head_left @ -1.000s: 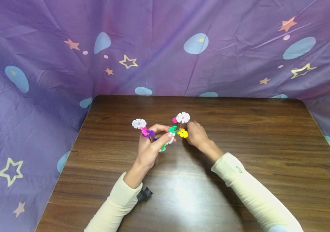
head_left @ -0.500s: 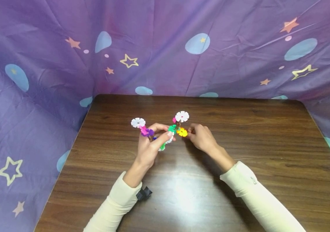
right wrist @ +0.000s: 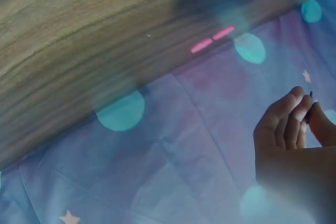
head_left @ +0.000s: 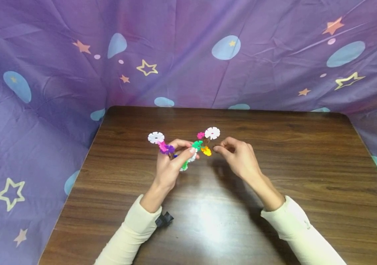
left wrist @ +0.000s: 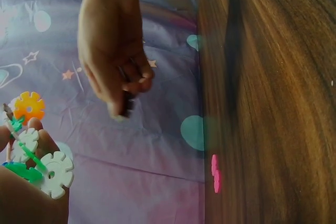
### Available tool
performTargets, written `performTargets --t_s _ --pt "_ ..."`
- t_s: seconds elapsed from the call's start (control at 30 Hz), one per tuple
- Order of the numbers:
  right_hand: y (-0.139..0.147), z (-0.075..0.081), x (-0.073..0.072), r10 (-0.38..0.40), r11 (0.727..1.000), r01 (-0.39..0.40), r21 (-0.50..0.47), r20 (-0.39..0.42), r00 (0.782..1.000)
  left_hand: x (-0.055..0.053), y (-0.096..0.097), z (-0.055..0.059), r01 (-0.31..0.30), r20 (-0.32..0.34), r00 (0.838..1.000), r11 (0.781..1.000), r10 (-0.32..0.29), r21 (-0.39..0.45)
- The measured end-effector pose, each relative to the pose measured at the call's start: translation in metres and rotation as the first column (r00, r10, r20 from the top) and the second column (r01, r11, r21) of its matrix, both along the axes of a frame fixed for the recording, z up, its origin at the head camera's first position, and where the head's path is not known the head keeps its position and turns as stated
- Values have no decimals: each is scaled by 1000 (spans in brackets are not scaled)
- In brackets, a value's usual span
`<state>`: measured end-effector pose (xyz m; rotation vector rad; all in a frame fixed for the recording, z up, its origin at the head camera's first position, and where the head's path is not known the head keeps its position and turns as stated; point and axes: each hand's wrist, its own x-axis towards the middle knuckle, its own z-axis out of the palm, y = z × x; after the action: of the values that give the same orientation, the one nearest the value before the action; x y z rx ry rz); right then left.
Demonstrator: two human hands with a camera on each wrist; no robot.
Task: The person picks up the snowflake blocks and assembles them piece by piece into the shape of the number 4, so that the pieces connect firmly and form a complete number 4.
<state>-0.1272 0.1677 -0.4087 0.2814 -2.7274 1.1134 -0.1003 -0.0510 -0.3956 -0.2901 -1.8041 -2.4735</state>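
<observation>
My left hand (head_left: 170,165) holds a build of interlocking plastic flower-shaped discs. A white disc (head_left: 156,138) tops its left end, above pink and purple discs (head_left: 167,148). At its right end are a green disc (head_left: 197,146), an orange disc (head_left: 206,151) and another white disc (head_left: 212,133). Part of the build is hidden by the hand. Just right of it, apart from the orange disc, is my right hand (head_left: 243,160). Thumb and fingertips pinch a small dark brown disc (left wrist: 126,103), which shows edge-on in the right wrist view.
Two joined pink discs (left wrist: 216,174) are on the brown wooden table (head_left: 307,158) near its far edge, as both wrist views show. A purple curtain (head_left: 188,55) with stars hangs behind and at the sides. A black strap piece (head_left: 164,219) sits at the left cuff.
My right hand has drawn back to the right and towards me, away from the build, which tilts slightly. My left hand keeps its hold and has hardly moved.
</observation>
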Motion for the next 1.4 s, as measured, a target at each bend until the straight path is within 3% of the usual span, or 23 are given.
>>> performTargets --t_s 0.2,0.43,0.6,0.93,1.13,1.27,1.4 --pt "1 16 14 -21 996 12 -85 -104 994 -1 0 1 -3 -13 1000 1000 4 30" --pt "4 31 27 -37 974 6 -226 -134 990 0 1 2 -3 -18 1000 999 4 43" --pt "2 36 36 -24 972 -14 -233 -158 987 0 0 2 -3 -24 1000 999 4 46" --pt "-4 35 44 26 967 -81 -241 -223 975 1 1 1 0 -39 999 998 2 69" --pt "-6 32 45 45 969 -96 -227 -222 974 1 2 2 0 -29 1000 997 2 75" --pt "-9 29 46 67 954 -122 -273 -205 977 2 3 2 6 -33 999 997 -4 79" --pt "-14 27 47 103 921 -160 -356 -173 979 2 3 2 9 -41 999 997 -6 83"
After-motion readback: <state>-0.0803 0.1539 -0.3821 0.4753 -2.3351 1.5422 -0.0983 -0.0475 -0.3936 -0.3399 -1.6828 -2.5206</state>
